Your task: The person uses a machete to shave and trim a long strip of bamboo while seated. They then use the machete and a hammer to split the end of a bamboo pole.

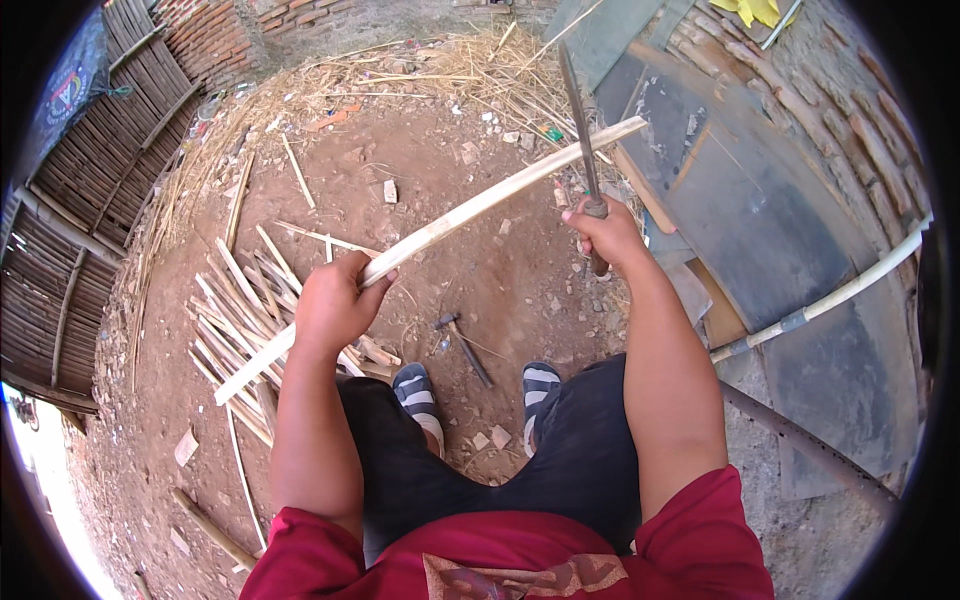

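My left hand point(340, 305) is closed around a long, pale strip of split wood or bamboo point(475, 205). The strip slants from low left up to the far right, with one end sticking out past my left forearm. In my right hand point(612, 236) is the handle of a machete point(578, 105), its long dark blade pointing up and away from me. The blade crosses the strip close to its far end; whether the two touch, I cannot tell. A hammer point(464, 350) lies on the dirt between my feet.
A loose pile of split sticks point(235, 310) lies on the ground at left. Straw and scraps point(420, 75) cover the far ground. Dark flat sheets point(770, 220) lie at right beside a pale pole point(850, 292). A slatted bamboo wall point(95, 190) stands at far left.
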Demonstrator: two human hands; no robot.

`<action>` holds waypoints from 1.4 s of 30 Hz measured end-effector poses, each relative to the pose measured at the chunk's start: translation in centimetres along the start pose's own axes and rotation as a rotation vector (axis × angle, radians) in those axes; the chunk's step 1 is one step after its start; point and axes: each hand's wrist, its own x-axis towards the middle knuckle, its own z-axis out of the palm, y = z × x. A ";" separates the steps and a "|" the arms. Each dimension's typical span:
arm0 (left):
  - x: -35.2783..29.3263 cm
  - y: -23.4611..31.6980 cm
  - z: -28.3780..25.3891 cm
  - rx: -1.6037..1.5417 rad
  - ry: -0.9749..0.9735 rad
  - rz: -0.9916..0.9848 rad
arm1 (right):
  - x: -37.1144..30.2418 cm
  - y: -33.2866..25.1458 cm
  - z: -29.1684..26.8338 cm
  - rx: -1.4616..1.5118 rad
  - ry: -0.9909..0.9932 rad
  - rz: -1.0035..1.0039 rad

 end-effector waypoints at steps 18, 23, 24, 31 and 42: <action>-7.4 -16.6 -4.6 0.020 0.113 -0.459 | 1.2 4.6 -2.1 0.473 0.163 0.054; -14.4 -24.6 2.5 0.019 0.124 -0.766 | 2.2 5.5 -2.4 0.369 0.150 0.144; -15.5 -25.1 3.2 0.022 0.112 -0.802 | 2.1 5.9 -2.0 0.348 0.143 0.148; -30.1 -28.7 3.9 0.153 0.269 -0.887 | 1.4 6.6 -2.7 0.171 0.152 0.168; -77.7 -27.2 7.7 0.164 0.028 -2.529 | -1.6 2.7 0.5 0.224 0.256 0.170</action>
